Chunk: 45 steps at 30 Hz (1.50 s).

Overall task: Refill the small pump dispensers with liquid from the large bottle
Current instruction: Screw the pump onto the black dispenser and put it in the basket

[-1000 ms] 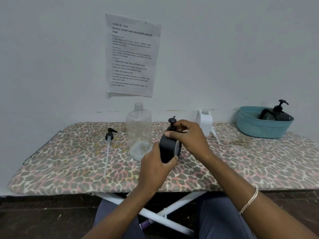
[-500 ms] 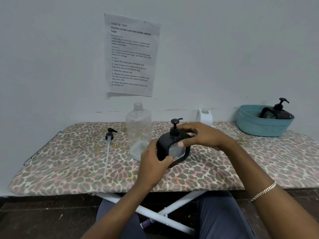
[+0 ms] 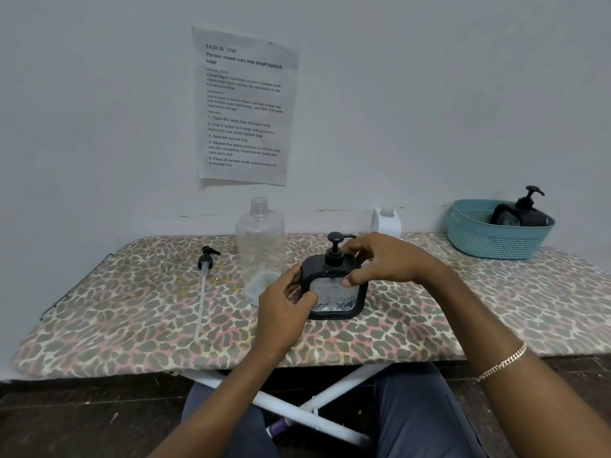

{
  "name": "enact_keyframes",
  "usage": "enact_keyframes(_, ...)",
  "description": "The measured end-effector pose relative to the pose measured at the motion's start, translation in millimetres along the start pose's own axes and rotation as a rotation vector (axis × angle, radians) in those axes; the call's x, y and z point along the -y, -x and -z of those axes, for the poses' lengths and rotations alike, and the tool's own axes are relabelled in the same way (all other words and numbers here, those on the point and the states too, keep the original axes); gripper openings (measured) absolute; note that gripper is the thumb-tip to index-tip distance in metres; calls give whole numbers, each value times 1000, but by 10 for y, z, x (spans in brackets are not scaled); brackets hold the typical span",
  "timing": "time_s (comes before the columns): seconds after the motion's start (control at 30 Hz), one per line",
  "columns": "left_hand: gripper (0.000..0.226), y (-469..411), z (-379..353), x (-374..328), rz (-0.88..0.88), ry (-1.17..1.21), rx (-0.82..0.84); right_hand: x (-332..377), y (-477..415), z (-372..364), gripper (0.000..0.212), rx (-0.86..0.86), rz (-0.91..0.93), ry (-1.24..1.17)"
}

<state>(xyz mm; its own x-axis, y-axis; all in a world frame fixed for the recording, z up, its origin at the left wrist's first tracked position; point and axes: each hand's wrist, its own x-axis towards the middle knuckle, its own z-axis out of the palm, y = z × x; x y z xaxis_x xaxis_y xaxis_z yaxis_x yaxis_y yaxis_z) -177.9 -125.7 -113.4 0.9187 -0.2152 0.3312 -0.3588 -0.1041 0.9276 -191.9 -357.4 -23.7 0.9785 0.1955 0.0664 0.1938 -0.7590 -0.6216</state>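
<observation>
A small black pump dispenser (image 3: 334,292) with a clear patterned window stands upright at the middle of the board, its pump head on. My left hand (image 3: 284,305) grips its left side. My right hand (image 3: 380,259) holds its top right edge, fingers beside the pump. Just behind and to the left stands the large clear bottle (image 3: 260,249), uncapped and almost empty. Its black pump with a long tube (image 3: 204,279) lies flat on the board to the left. A white dispenser (image 3: 386,223) without a pump stands at the back, partly hidden by my right hand.
The leopard-print ironing board (image 3: 479,309) stands against a white wall. A teal basket (image 3: 496,236) at the back right holds another black pump dispenser (image 3: 522,213). A printed sheet (image 3: 244,107) hangs on the wall.
The black dispenser has turned from edge-on to face me and now stands on the board. My right hand slid from over the pump to the top right edge.
</observation>
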Motion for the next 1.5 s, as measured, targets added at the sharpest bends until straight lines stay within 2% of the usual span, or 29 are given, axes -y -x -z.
enact_keyframes(0.13,46,6,7,10,-8,-14,-31,11,42,38,30,-44,-37,1)
enact_keyframes(0.27,34,21,-15,18,-40,-80,-49,-27,151,135,36,-101,-105,-67)
enact_keyframes(0.5,28,-149,-265,-243,-167,-108,-56,-90,395,556,28,-239,-157,-133)
enact_keyframes(0.77,31,-677,-926,-700,-243,-64,85,-139,602,1336,31,-380,-202,-77)
enact_keyframes(1.13,28,-1543,-2168,-1321,-224,-53,221,-541,777,2348,26,-620,-374,38)
enact_keyframes(1.3,27,-1866,-2632,-1420,-174,-93,313,-887,768,2547,15,-672,-449,54)
enact_keyframes(1.43,48,-2057,-2973,-1345,-133,-120,398,-1178,736,2568,14,-715,-504,83)
enact_keyframes(1.5,46,-2141,-3138,-1305,-115,-135,438,-1364,718,2538,18,-747,-532,81)
